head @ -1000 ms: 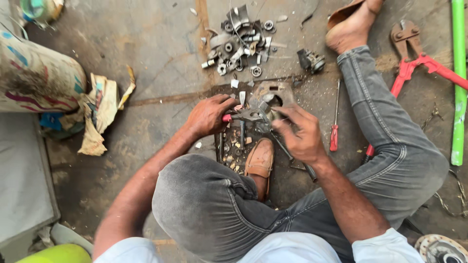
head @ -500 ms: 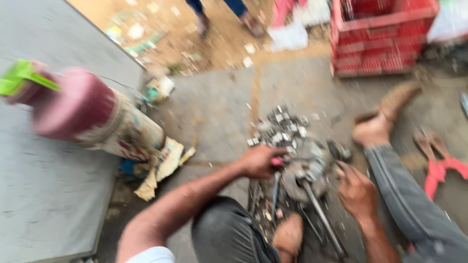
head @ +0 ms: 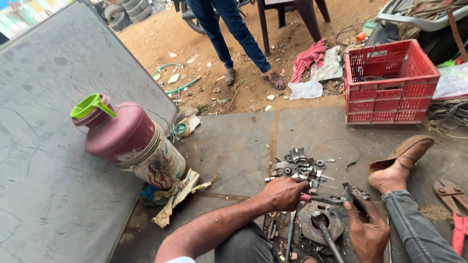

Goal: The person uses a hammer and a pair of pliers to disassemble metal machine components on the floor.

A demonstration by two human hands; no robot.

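Low in the frame, left hand [head: 285, 193] clenched around a red-handled tool [head: 317, 198], right hand [head: 366, 228] gripping a dark metal part [head: 341, 207].

Daylight falls on a grey concrete slab [head: 234, 146] bordered by bare sandy ground [head: 195, 44]; a large grey board [head: 53, 146] leans at the left; a red plastic crate [head: 390, 83] stands at the slab's far edge; dark chair legs [head: 287, 19] rise behind; tyres [head: 124, 10] lie farther off.
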